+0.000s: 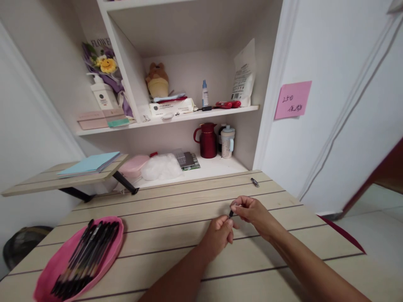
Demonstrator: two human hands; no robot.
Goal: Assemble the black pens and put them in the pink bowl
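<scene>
The left hand (pixel 219 235) and right hand (pixel 252 212) both pinch a small dark piece (pixel 231 213) over the worktop (pixel 176 204). Black pens (pixel 90 251) lie in a pink tray (pixel 116 244)

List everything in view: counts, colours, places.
Tray: 1, pink, table left
Pens: many, mostly black, tray
Loose piece: 1, dark, table right
Held piece: 1, dark, over table
Papers: stack, blue, raised stand
Jug: 1, red, lower shelf
Mug: 1, pale, lower shelf
Bundle: 1, white, lower shelf
Plush: 1, brown, upper shelf
Wipes pack: 1, white, upper shelf
Spray bottle: 1, blue, upper shelf
Pouch: 1, white, upper shelf
Pump bottle: 1, white, upper shelf
Bouquet: 1, mixed, upper shelf
Other items: several, mixed, shelves
Note: 1, pink, wall
Left hand: 1, bare, at held piece
Right hand: 1, bare, at held piece
</scene>
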